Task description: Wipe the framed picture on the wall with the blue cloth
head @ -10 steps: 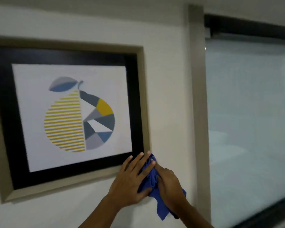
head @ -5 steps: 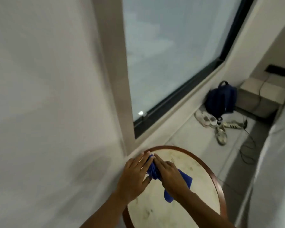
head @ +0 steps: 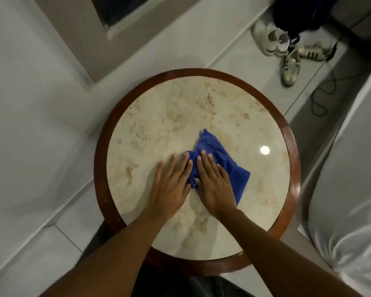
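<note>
The blue cloth (head: 214,144) lies crumpled on a round marble-topped table (head: 180,103) with a dark wooden rim. My right hand (head: 214,185) rests flat on top of the cloth, its thumb tucked at the cloth's near fold. To the left, my left hand (head: 171,183) lies flat on the tabletop, its fingertips touching the cloth's left edge. The framed picture is out of view.
A white wall and a window frame (head: 73,28) stand left of the table. Two pairs of shoes (head: 283,48), a dark bag (head: 304,16) and a black cable (head: 321,97) lie on the floor at the far right. White bedding (head: 351,168) borders the right side.
My view dropped from the picture on the wall to the table. Both hands brought the cloth down from the frame's lower right corner and laid it on the tabletop.
</note>
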### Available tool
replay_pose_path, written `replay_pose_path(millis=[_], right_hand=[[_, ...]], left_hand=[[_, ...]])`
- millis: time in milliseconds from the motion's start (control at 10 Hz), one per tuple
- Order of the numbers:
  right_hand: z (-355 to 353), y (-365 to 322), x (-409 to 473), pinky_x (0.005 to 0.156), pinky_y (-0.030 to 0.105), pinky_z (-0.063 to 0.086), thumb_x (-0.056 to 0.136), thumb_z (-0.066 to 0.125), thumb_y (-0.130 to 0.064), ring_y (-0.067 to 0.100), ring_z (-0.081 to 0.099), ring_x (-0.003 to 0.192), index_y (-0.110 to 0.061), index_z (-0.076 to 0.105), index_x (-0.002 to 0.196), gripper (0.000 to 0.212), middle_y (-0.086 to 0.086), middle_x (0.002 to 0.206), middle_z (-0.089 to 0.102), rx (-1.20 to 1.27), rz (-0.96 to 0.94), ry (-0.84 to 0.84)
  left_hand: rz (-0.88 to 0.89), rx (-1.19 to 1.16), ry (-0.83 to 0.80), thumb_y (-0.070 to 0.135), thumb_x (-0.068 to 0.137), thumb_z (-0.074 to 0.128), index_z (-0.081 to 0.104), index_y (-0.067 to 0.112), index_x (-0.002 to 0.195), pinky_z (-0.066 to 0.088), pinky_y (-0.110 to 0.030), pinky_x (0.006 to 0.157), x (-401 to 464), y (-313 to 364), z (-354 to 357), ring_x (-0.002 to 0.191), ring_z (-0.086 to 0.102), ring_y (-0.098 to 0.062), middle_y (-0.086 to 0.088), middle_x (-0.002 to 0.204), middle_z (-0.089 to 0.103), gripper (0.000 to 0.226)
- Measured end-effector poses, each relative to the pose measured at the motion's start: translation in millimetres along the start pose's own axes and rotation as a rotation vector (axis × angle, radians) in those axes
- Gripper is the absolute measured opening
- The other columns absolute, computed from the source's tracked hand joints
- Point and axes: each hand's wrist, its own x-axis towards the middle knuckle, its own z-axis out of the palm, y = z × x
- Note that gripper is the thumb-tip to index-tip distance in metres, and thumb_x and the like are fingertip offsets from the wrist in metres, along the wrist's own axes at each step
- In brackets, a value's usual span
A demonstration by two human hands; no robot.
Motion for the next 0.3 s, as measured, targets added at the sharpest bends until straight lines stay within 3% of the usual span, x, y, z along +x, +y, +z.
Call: replay_pose_path(millis=[100, 200, 300], right_hand=[[-29, -3, 11, 0.121, 0.037, 0.002, 0.104, 0.025, -0.036, 0.018, -0.009, 0.149, -0.016, -0.003, 0.155, 0.061, 0.002, 0.162, -0.011, 0.002, 0.005, -0.176], [-81, -6, 23, 0.119, 0.038, 0.009, 0.105, 0.020, -0.041, 0.019, -0.006, 0.150, -0.015, 0.000, 0.155, 0.059, 0.002, 0.163, -0.006, -0.024, 0.004, -0.287], [-172, -33, 16, 0.115, 0.036, 0.019, 0.104, 0.024, -0.045, 0.017, 0.002, 0.150, -0.017, 0.010, 0.155, 0.060, 0.002, 0.164, 0.006, 0.064, -0.049, -0.147]], left_hand=[[0.002, 0.074, -0.161, 0.045, 0.105, 0.030, 0.015, 0.018, 0.162, 0.009, -0.056, 0.124, 10, -1, -39, 0.157, 0.006, -0.032, -0.005, 0.172, 0.010, 0.064], [0.007, 0.109, -0.249, 0.046, 0.107, 0.029, 0.007, 0.019, 0.162, 0.004, -0.054, 0.124, 13, -7, -91, 0.157, -0.005, -0.030, -0.006, 0.172, 0.002, 0.065], [-0.052, 0.061, -0.170, 0.049, 0.106, 0.030, 0.000, 0.020, 0.162, 0.004, -0.050, 0.125, -11, -14, -189, 0.157, -0.008, -0.027, -0.009, 0.172, -0.005, 0.070]])
